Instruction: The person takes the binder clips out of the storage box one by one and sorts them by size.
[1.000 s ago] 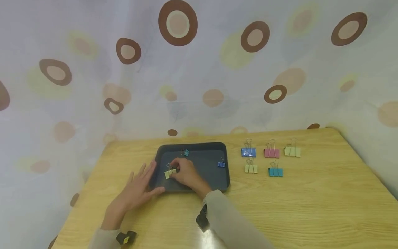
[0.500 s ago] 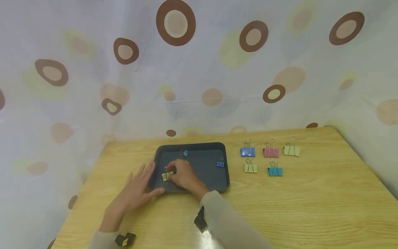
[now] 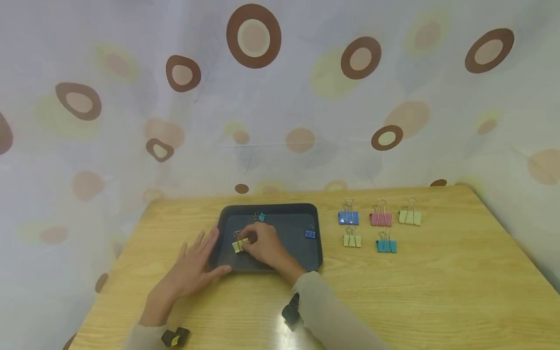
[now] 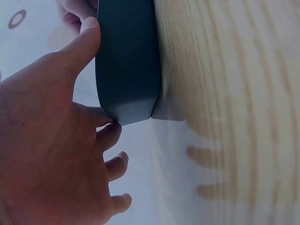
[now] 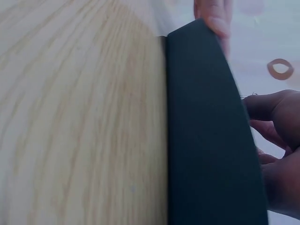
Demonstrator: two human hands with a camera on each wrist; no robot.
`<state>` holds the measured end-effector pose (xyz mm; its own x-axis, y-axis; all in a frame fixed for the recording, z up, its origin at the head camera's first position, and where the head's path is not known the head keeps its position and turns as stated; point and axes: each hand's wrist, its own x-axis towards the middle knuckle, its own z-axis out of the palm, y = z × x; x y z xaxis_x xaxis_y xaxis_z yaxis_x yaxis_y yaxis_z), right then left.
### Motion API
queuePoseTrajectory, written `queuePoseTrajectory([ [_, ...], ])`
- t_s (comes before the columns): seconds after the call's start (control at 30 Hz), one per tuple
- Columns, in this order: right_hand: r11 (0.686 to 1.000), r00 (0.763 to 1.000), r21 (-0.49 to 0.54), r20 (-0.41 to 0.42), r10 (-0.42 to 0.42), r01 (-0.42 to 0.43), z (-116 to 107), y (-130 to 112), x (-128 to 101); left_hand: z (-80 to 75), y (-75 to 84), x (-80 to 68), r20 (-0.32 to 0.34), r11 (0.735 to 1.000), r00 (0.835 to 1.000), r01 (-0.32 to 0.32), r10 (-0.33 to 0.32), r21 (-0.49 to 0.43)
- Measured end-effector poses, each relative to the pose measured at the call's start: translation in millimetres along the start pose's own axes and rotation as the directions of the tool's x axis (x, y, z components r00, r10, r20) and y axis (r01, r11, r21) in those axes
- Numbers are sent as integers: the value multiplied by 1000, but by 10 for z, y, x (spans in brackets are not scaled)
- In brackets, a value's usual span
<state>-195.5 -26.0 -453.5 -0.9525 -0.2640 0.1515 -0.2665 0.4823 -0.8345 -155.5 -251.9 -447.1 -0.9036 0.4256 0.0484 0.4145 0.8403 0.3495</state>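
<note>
- On the black device [image 3: 183,335] at my left wrist is a yellow patch [image 3: 175,340], any marking on it too small to read; my right wrist wears another black device [image 3: 291,310].
- My right hand [image 3: 266,244] pinches a yellow clip [image 3: 237,246] above the tray [image 3: 286,243], toward its front-left corner; I cannot tell whether the clip touches the floor.
- My left hand [image 3: 187,273] grasps nothing: its fingers spread along the tray's left edge, the thumb touching the front edge.
- My right forearm crosses the tray's front edge, hiding some floor; from the right wrist, the tray's wall blocks most of my pinch.
- Two more clips lie in the tray: a small teal clip [image 3: 261,217] by the back edge, a small blue clip [image 3: 310,234] by the right.
- Five clips lie on the tabletop [image 3: 437,291] beyond the tray's right edge: three nearer the tabletop's back edge, blue [image 3: 348,218], pink [image 3: 381,219] and pale yellow [image 3: 410,217]; two in front, pale yellow [image 3: 352,241] and teal [image 3: 387,246].
- Ring-patterned cloth [image 3: 302,112] hangs behind.
</note>
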Motion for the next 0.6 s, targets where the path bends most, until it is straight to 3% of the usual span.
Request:
queuePoseTrajectory([
  [0.37,994,998,101,-43,-40,44,-310,20,-200,62,-100,20,-68,998,996,-56,56,1],
  [0.6,992,998,120,-55,-33,39,-477,64,-332,91,-133,16,-61,999,997,-53,53,3],
])
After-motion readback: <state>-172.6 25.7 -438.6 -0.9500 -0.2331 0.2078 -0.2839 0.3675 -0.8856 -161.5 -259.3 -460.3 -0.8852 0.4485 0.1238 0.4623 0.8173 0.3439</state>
